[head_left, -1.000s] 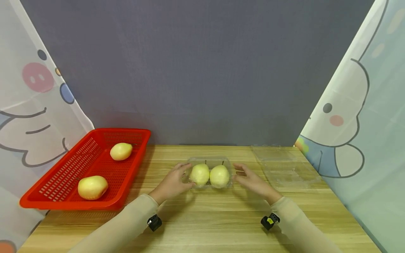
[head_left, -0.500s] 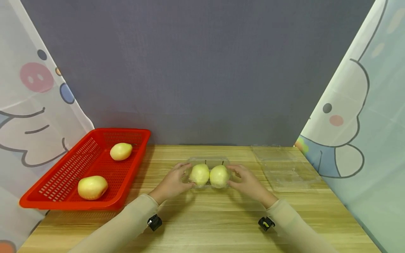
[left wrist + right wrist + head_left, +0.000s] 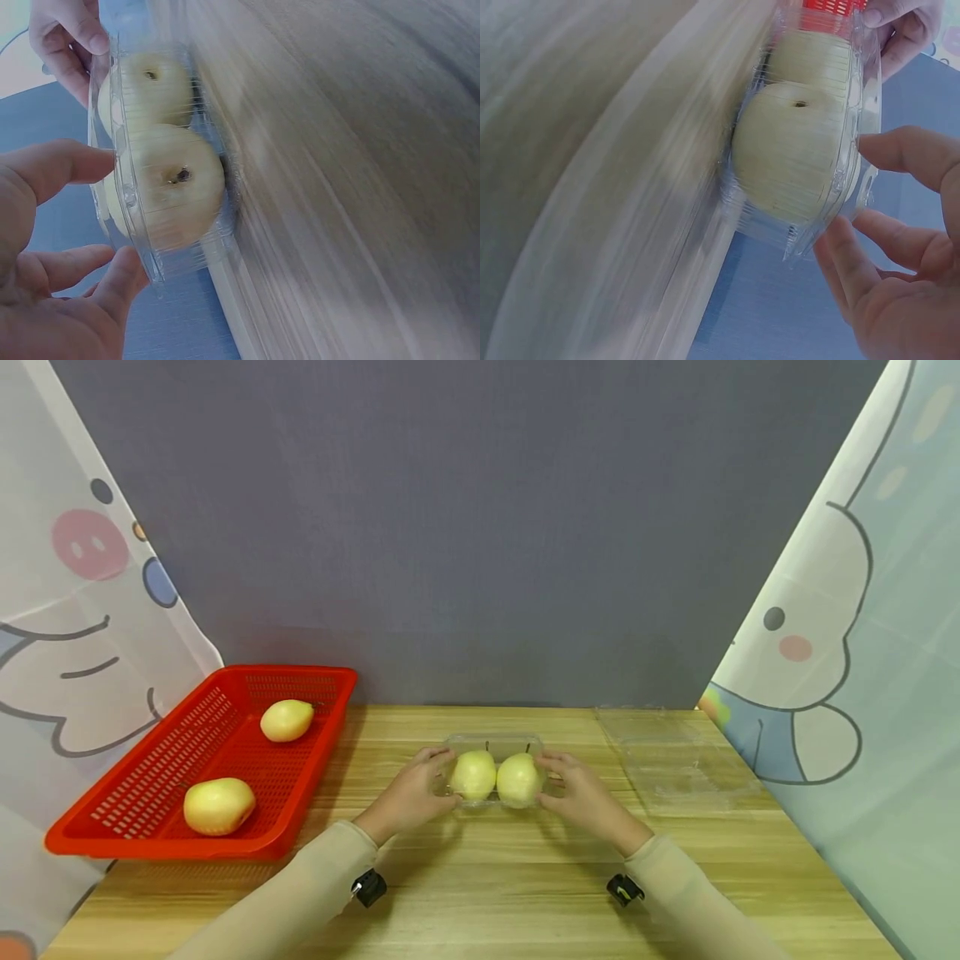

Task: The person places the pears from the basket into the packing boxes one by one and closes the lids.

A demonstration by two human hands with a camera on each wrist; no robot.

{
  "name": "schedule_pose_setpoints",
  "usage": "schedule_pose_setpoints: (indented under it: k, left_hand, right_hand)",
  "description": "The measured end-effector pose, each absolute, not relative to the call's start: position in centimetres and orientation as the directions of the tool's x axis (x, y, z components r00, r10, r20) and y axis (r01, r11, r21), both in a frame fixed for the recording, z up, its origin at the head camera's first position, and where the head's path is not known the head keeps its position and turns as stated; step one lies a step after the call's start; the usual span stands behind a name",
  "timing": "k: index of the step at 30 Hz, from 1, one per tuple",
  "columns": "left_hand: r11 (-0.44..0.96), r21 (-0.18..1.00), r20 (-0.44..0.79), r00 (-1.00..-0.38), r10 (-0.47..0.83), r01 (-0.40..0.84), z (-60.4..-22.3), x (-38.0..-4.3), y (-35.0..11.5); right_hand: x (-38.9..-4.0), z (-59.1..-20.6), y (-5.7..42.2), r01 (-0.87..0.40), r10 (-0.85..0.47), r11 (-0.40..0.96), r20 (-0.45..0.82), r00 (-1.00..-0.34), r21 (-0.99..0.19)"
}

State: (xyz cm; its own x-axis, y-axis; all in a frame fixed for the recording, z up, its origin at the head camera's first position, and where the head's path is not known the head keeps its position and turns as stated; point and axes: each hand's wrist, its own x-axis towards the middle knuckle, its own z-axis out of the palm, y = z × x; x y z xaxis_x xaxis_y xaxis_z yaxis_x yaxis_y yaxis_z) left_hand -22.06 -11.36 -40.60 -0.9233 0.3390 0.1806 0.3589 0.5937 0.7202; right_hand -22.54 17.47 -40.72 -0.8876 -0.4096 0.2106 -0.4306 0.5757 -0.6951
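Note:
Two pale yellow pears, a left one and a right one, lie side by side in a clear plastic fruit box on the table. My left hand holds the box's left end, thumb at the front rim and fingers round the corner, as the left wrist view shows. At the opposite end my right hand holds the box the same way, thumb on the rim and fingertips at the end wall. Ridged walls of the box partly veil the pears in both wrist views.
A red plastic basket stands at the left, with a rear pear and a front pear inside. Another clear plastic box lies spread out at the right. Behind the wooden table rises a grey panel.
My right hand has come in from the right to the box's end and now holds it there. The left hand, the box and the pears have stayed in place.

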Motion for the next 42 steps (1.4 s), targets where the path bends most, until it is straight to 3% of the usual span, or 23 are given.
schedule_pose_setpoints:
  k: [15,42]
  left_hand:
    - [0.689,0.631,0.145,-0.927,0.347,0.357,-40.3,-22.3,-11.8]
    - [0.732,0.597,0.131,-0.940,0.316,0.329,-39.5,-24.5,-14.9]
  right_hand:
    - [-22.9,-40.7,16.7,-0.402,-0.390,0.596,0.188,-0.902,-0.695]
    - [-26.2,-40.7,12.0,-0.414,-0.381,0.567,0.220,-0.898,-0.712]
